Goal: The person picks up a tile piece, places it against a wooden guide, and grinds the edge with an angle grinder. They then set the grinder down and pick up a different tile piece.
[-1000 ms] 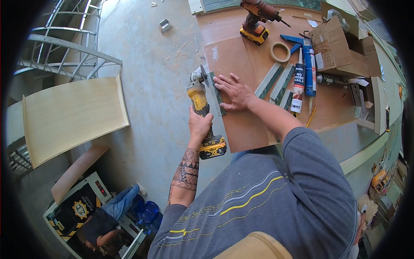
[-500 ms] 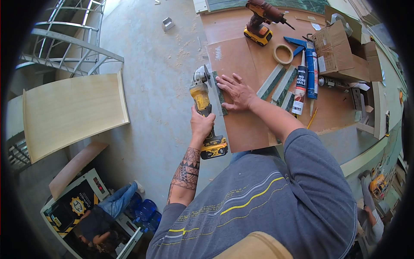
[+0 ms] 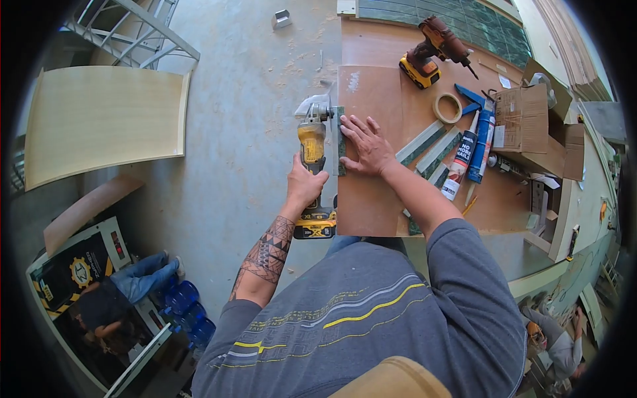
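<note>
My left hand [image 3: 307, 181] is wrapped round the body of a yellow and black cordless angle grinder [image 3: 311, 141]. The grinder's head and disc sit at the left edge of the bench, right beside a narrow green tile strip [image 3: 339, 114] that lies along that edge. My right hand [image 3: 369, 147] lies flat with fingers spread, fingertips at the strip and palm over the brown board [image 3: 368, 205]. To the right of that hand are several cut green strips [image 3: 424, 142], a No More Nails tube [image 3: 460, 166] and a blue caulking gun [image 3: 482, 142].
A cordless drill [image 3: 438, 50], a tape roll [image 3: 447, 107] and a cardboard box [image 3: 524, 119] stand farther back on the bench. A curved wooden panel [image 3: 109, 123] and metal scaffolding [image 3: 136, 30] are at left. One person [image 3: 109, 305] is at lower left, another [image 3: 557, 338] at lower right.
The view has shifted, so the bench appears farther right. The grinder has turned from a slant to nearly parallel with the bench edge. My right hand stays on the strip.
</note>
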`<action>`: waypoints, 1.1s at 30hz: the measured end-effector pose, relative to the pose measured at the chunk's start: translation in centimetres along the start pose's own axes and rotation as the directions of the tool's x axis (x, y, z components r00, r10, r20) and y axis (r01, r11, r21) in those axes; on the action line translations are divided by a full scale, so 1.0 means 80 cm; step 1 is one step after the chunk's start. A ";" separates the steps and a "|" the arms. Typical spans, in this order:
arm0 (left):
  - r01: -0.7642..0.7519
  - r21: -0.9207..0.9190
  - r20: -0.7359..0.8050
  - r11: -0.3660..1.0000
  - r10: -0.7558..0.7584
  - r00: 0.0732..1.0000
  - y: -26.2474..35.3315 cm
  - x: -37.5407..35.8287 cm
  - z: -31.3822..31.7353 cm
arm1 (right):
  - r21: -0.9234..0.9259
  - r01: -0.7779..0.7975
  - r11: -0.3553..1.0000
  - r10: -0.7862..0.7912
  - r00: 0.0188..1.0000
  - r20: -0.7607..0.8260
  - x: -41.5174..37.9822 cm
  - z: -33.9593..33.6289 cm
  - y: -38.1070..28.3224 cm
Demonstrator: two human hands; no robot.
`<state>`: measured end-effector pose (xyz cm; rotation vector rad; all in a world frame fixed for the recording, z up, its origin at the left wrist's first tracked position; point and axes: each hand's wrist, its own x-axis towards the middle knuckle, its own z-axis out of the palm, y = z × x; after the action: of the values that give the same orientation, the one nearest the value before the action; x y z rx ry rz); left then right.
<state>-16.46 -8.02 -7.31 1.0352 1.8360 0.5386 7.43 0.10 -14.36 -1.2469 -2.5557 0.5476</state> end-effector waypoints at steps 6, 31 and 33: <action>-0.006 -0.081 0.045 0.997 0.010 0.999 -0.024 0.007 0.000 | 0.167 0.122 0.978 -0.093 0.980 -0.174 0.007 0.004 0.004; 0.004 -0.029 0.010 1.000 -0.004 1.000 0.007 -0.014 0.002 | 0.016 0.013 1.000 -0.012 0.997 -0.074 -0.002 -0.001 -0.002; -0.015 -0.039 -0.005 0.999 0.015 1.000 0.004 -0.013 0.003 | 0.015 0.013 1.000 -0.012 0.997 -0.080 -0.001 0.001 -0.001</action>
<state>-15.92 -8.76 -6.67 1.0230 1.8159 0.5840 7.40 -0.06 -14.38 -1.2218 -2.4870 0.5038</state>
